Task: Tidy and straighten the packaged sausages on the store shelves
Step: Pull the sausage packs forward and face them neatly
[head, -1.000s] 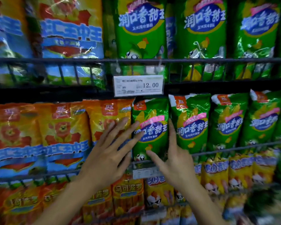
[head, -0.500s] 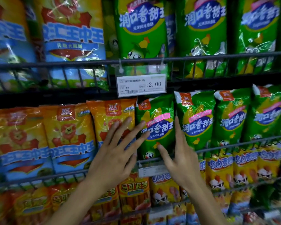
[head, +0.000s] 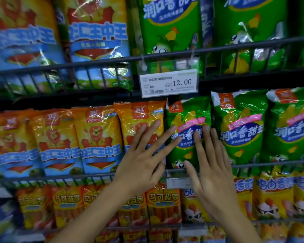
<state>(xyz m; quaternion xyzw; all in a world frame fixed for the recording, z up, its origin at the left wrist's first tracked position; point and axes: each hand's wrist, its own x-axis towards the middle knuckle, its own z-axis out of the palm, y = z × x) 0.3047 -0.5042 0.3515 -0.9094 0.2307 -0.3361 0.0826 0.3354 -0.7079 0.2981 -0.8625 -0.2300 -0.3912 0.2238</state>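
Observation:
On the middle shelf a green sausage pack (head: 188, 116) stands upright beside an orange sausage pack (head: 140, 116). My left hand (head: 144, 160) lies flat with spread straight fingers across the orange pack, its fingertips reaching the green pack's left edge. My right hand (head: 209, 163) is flat against the front of the green pack, fingers straight and pointing up. Neither hand grips anything. More green packs (head: 240, 127) line the shelf to the right, more orange packs (head: 96, 137) to the left.
A black wire rail (head: 60, 179) fronts the middle shelf; another rail (head: 95, 63) fronts the upper shelf with a price tag (head: 168, 83) reading 12.00. Larger blue and green packs stand above. Orange and yellow sausage packs (head: 163, 206) fill the lower shelf.
My right hand turned from edge-on beside the green pack to flat on its front, higher up. My left hand's fingers slid up and right. The view moved closer.

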